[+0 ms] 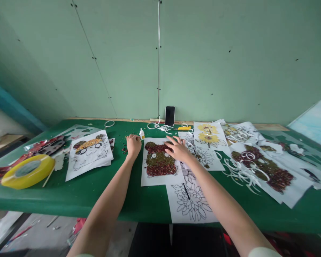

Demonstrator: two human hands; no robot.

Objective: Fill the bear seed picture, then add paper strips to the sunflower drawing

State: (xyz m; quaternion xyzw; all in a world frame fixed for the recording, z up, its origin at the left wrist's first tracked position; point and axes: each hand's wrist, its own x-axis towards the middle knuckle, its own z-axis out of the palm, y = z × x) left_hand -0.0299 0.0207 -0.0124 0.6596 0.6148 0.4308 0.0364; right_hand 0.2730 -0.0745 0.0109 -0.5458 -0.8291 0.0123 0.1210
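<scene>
**Mia:** Where is the left hand (133,144)?

**Ben:** It sits on the green table (96,189), just left of the bear picture (160,160). The fingers are curled in, like a small fist. I cannot tell if anything is inside it. Some tiny red bits (124,150) lie on the table right beside it.

**Mia:** And the right hand (178,148)?

**Ben:** It is flat, with the fingers spread wide. It holds nothing. It lies on the top right edge of the bear picture.

**Mia:** Where is the bear picture?

**Ben:** In the middle of the table, between the two arms. The bear is filled in with red and green bits.

**Mia:** What else is near?

**Ben:** A little glue bottle (141,133) stands just behind the left hand. A phone (169,115) leans on the wall. A flower drawing (191,201) lies under the right arm. A mouse picture (91,151) is off to the left, and a yellow tape roll (46,167) is farther left.
</scene>
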